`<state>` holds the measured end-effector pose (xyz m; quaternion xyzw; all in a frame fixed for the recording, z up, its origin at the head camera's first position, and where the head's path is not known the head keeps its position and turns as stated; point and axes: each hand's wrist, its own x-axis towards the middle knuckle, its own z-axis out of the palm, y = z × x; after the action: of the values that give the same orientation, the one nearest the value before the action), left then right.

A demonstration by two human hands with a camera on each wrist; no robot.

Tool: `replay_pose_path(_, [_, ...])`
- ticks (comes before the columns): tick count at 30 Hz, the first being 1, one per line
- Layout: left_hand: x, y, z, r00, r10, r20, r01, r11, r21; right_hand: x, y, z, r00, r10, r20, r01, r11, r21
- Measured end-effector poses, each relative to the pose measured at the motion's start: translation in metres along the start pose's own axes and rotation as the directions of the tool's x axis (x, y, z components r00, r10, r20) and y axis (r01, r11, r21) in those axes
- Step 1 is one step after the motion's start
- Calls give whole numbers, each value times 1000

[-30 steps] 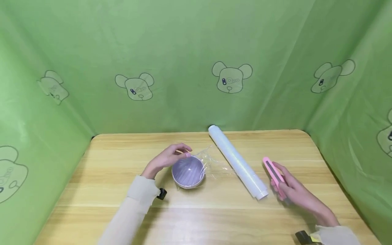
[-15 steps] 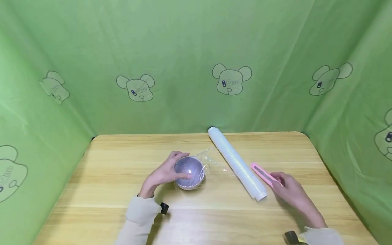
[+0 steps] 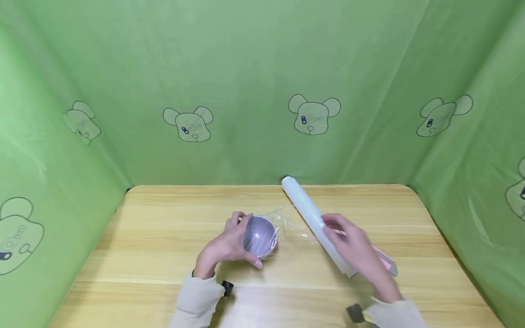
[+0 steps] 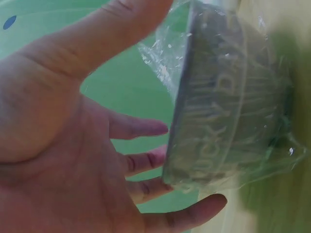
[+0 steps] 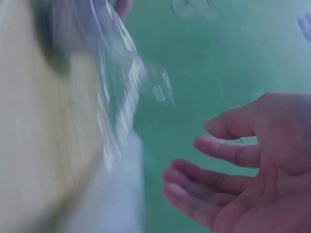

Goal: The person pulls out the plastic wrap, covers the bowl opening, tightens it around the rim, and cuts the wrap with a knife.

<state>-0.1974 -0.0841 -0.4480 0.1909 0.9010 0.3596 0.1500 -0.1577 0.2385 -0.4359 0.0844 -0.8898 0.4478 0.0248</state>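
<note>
A small purple bowl point(image 3: 260, 237) with clear cling film over it stands left of the film roll point(image 3: 302, 202). My left hand point(image 3: 223, 248) spreads around the bowl's left side, thumb at the near edge and fingers by the far rim. The left wrist view shows the fingertips right at the rim and raised lettering on the film-covered bowl wall point(image 4: 218, 111). My right hand point(image 3: 352, 246) hovers over the roll's near half, fingers loosely bent and holding nothing. A pink box cutter point(image 3: 385, 260) lies right of that hand, partly hidden by it.
A crumpled stretch of clear film point(image 3: 293, 226) runs from the bowl to the roll. All of it lies on a wooden table point(image 3: 172, 228), with green curtain point(image 3: 246, 150) behind and at both sides.
My right hand lets go of the box cutter and moves left over the roll. My left hand comes down from above the bowl to its left side and spreads around it.
</note>
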Motion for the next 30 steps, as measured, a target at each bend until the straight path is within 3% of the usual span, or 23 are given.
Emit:
replay_pose_path(4, [2, -1, 8, 1000, 6, 7, -6, 1000, -7, 18, -10, 34, 991, 59, 123, -63, 998, 27])
replay_pose_path(8, [5, -4, 9, 999, 20, 25, -19, 1000, -15, 27, -4, 49, 976, 123, 179, -140, 986, 86])
replay_pose_path(12, [6, -9, 4, 999, 43, 33, -43, 999, -17, 29, 4, 51, 961, 164, 224, -217, 947, 236])
replay_pose_path(16, [6, -12, 1, 997, 63, 36, -63, 998, -12, 28, 8, 50, 947, 199, 251, -275, 907, 319])
replay_pose_path(25, [6, -11, 1, 999, 22, 25, -21, 999, -35, 34, 12, 50, 944, 171, 281, -251, 926, 281])
replay_pose_path(30, [8, -19, 2, 1000, 27, 4, -27, 996, -80, 34, 13, 49, 938, 215, 273, -294, 910, 293])
